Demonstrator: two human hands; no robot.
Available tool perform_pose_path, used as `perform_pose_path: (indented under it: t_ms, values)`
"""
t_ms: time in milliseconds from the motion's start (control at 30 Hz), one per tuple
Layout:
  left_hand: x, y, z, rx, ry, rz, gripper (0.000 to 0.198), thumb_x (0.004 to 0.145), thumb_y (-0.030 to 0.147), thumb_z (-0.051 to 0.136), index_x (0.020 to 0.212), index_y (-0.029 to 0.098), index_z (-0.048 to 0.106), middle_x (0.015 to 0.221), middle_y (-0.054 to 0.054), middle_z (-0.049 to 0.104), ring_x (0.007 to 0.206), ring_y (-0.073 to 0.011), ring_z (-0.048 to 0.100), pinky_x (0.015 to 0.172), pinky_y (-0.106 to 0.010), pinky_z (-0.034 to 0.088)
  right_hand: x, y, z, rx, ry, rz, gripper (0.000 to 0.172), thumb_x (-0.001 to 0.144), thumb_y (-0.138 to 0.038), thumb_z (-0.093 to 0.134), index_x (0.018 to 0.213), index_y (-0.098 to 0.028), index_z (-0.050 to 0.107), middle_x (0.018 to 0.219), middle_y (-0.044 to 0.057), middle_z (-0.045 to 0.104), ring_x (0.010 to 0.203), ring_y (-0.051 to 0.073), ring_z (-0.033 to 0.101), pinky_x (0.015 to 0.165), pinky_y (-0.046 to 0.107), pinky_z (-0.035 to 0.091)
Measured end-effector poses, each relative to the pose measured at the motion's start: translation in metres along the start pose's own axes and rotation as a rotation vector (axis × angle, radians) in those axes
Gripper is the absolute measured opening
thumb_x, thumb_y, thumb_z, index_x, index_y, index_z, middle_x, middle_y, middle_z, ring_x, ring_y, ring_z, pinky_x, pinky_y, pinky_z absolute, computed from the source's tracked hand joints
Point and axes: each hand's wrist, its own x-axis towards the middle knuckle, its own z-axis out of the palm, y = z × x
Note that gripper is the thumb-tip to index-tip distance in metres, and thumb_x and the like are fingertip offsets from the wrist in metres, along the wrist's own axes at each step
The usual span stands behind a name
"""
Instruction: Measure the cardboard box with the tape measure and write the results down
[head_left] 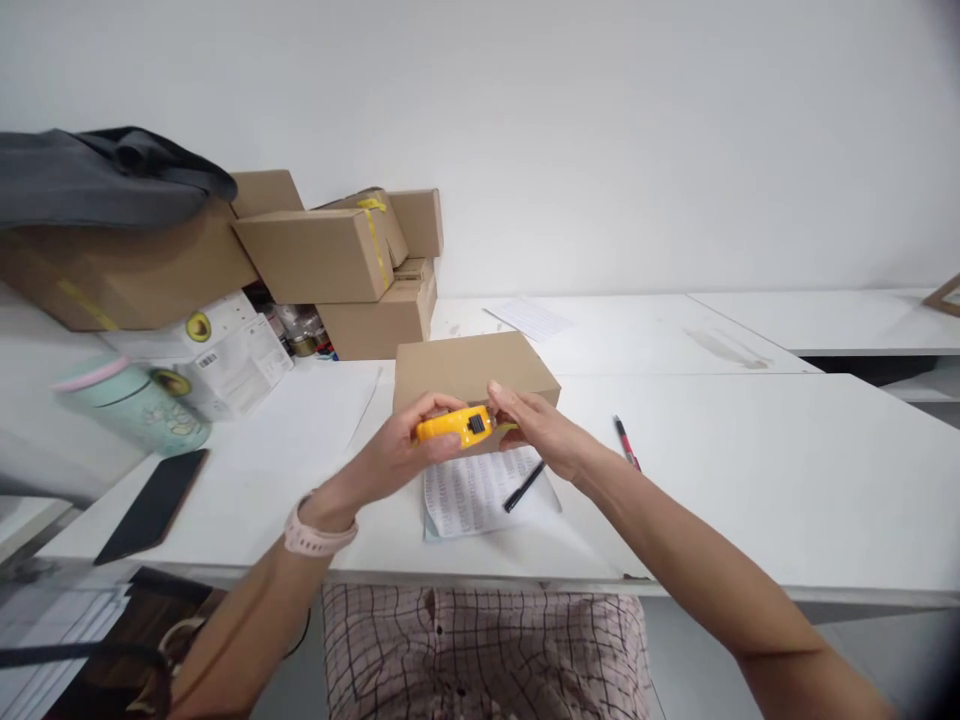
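Note:
My left hand (401, 440), with a pink band at the wrist, is closed around a yellow tape measure (454, 427) with a black slider on its side. At the case's mouth, the fingers of my right hand (536, 425) pinch the end of the tape, and a little yellow shows beneath them. Just behind both hands lies a closed brown cardboard box (465, 362). Under the hands are printed sheets (469, 497), with a black pen (523, 488) resting on them.
A red and black pen (627, 443) lies to the right. At left are a dark phone-like slab (150, 505), a mint tumbler (139, 405), a white carton (225, 365) and stacked cardboard boxes (315, 255) with a dark bag (112, 180) on top. A paper (529, 318) lies behind.

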Motion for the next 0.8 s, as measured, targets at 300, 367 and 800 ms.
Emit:
perform_pose_path:
  t_ms: [300, 367, 800]
  values:
    - [0.038, -0.01, -0.107, -0.102, 0.24, -0.13, 0.049, 0.077, 0.052, 0.071, 0.108, 0.013, 0.069, 0.108, -0.011, 0.073, 0.083, -0.0202, 0.063, 0.057, -0.024, 0.045, 0.076, -0.024, -0.096, 0.054, 0.396, -0.119, 0.036, 0.083, -0.054, 0.071, 0.079, -0.019, 0.063, 0.091, 0.005, 0.064, 0.084, 0.015, 0.055, 0.076, 0.029, 0.047]
    - [0.036, -0.033, -0.132, -0.109, 0.295, -0.212, 0.05, 0.073, 0.052, 0.072, 0.105, 0.013, 0.07, 0.1, -0.009, 0.072, 0.07, -0.0158, 0.058, 0.05, -0.023, 0.042, 0.089, -0.007, -0.117, 0.003, 0.517, -0.011, 0.032, 0.085, -0.05, 0.068, 0.079, -0.018, 0.063, 0.092, 0.006, 0.064, 0.086, 0.016, 0.056, 0.079, 0.029, 0.047]
    - [0.048, -0.071, -0.151, -0.096, 0.259, -0.328, 0.05, 0.071, 0.054, 0.072, 0.103, 0.016, 0.068, 0.086, -0.005, 0.069, 0.067, -0.0149, 0.055, 0.049, -0.022, 0.037, 0.108, 0.041, -0.104, -0.129, 0.539, 0.268, 0.04, 0.079, -0.056, 0.072, 0.091, -0.018, 0.066, 0.112, 0.016, 0.073, 0.096, 0.027, 0.068, 0.071, 0.033, 0.052]
